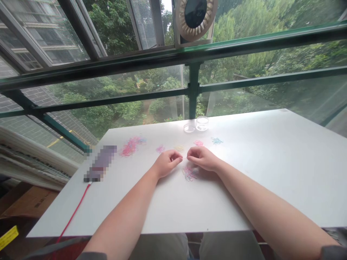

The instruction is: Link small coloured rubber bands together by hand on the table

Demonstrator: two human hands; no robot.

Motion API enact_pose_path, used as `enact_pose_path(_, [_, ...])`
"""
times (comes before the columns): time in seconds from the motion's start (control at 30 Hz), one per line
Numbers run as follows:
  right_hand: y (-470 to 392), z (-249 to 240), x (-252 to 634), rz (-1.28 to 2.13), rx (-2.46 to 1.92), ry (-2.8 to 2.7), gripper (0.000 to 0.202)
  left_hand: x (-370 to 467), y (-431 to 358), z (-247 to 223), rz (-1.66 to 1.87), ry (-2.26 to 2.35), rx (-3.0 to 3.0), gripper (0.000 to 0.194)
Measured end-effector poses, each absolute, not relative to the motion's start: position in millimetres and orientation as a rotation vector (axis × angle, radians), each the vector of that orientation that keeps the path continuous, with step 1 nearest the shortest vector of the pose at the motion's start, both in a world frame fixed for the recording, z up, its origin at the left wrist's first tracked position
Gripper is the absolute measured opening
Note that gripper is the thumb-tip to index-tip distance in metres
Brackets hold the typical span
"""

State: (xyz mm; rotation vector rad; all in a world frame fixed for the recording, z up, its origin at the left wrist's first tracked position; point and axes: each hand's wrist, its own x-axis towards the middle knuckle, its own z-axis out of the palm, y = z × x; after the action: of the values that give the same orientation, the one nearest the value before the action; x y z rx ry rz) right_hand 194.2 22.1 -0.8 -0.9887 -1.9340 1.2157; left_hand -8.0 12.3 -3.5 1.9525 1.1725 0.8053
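Green railing (193,90), leafy trees (244,21) beyond; red cable (77,208) left; cardboard box (31,202), yellow label (8,237) lower left.

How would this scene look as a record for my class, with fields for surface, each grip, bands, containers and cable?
Surface: white table
Left grip: curled, near yellow bands; anything held unclear
Right grip: curled, near pink bands; anything held unclear
Other bands: purple bands, teal bands, small mixed pile nearest the person, larger mixed pile leftmost
Containers: clear jar; beside it, likely its lid
Cable: red cable, at blurred item

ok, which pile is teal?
The rightmost pile, all blue-green. The others differ: pink pile, purple pile, yellow pile, large mixed pile, front mixed pile.
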Motion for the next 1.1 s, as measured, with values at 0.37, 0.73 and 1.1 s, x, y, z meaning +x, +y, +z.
enact_pose_path(0.37, [24, -1, 197, 1.029, -0.962, -1.962, 0.005, -9, 14, -1, 0.831, 1.148, 1.980, 0.019])
enact_pose_path(0.73, [24, 6, 204, 0.854, -0.968, -1.974, 0.008, -10, 14, -5, 0.869, 1.135, 1.946, 0.021])
enact_pose_path(1.1, [24, 1, 201, 0.875, -0.997, -1.956, 0.007, -9, 16, -4, 0.915, 1.169, 1.959, 0.021])
